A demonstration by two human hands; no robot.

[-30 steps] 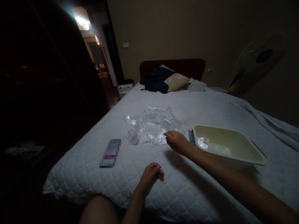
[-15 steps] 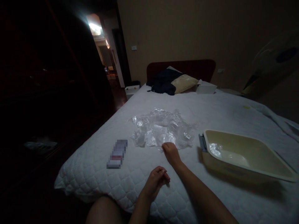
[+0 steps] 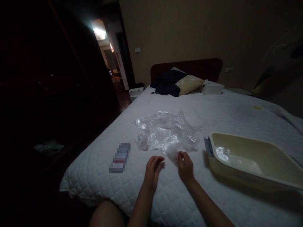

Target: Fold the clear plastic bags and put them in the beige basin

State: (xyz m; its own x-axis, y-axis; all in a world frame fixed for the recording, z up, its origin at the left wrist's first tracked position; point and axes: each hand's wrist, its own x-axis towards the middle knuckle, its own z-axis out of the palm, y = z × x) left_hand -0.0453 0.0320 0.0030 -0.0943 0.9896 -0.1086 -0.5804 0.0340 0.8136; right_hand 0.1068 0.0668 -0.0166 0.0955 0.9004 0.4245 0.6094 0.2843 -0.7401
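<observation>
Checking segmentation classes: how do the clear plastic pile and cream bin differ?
The clear plastic pile is see-through and crinkled; the cream bin is smooth-walled. The pile lies low and spread out; the bin stands open side up, with raised walls. Both rest on the white bed cover.

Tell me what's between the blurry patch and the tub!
In the head view: left hand, right hand, and clear plastic mostly beyond them, over the bedspread.
</observation>
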